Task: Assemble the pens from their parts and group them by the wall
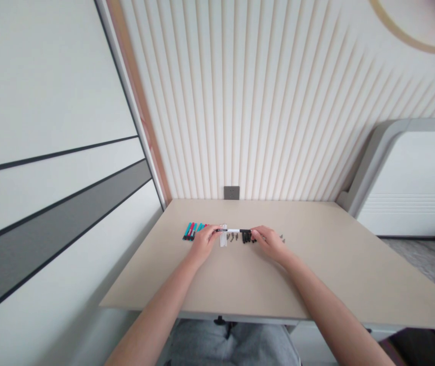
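In both hands, a white marker

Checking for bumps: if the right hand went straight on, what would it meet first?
Probably the black end of the white marker, right at the fingertips of the right hand; the black pieces just below are close, so depth leaves some doubt.

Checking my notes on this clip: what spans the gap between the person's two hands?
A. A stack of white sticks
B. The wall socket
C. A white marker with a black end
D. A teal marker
C: the white-barrelled marker lies level between the left hand and the right hand, with its black end toward the right hand.
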{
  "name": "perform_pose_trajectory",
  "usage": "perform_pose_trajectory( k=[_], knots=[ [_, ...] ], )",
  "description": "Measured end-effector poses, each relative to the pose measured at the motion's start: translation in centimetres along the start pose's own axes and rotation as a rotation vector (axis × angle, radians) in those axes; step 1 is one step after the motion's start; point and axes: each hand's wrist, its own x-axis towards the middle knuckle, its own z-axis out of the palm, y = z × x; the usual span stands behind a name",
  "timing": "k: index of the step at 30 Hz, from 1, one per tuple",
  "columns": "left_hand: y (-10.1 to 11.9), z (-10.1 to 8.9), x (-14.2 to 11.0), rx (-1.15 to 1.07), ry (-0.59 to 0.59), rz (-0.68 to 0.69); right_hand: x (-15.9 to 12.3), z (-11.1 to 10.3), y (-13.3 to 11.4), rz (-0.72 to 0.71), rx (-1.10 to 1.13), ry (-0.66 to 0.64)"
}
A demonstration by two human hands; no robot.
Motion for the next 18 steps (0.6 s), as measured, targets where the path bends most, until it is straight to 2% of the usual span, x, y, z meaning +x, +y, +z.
perform_pose_trajectory(
  k=[6,11,15,18],
  knots=[
    [0.1,0.1,0.0,0.003,-0.007,-0.002,-0.1,0.0,-0.3,0.047,0.017,0.066],
    [0.2,0.0,-0.1,0.010,-0.023,-0.002,-0.2,0.1,-0.5,0.060,0.060,-0.021],
    [0.3,-0.1,-0.1,0.017,-0.034,-0.003,-0.2,0.1,-0.8,0.078,0.074,0.014],
    [0.4,-0.1,-0.1,0.019,-0.042,-0.003,-0.3,0.1,-1.0,0.074,0.102,-0.026]
  ],
)
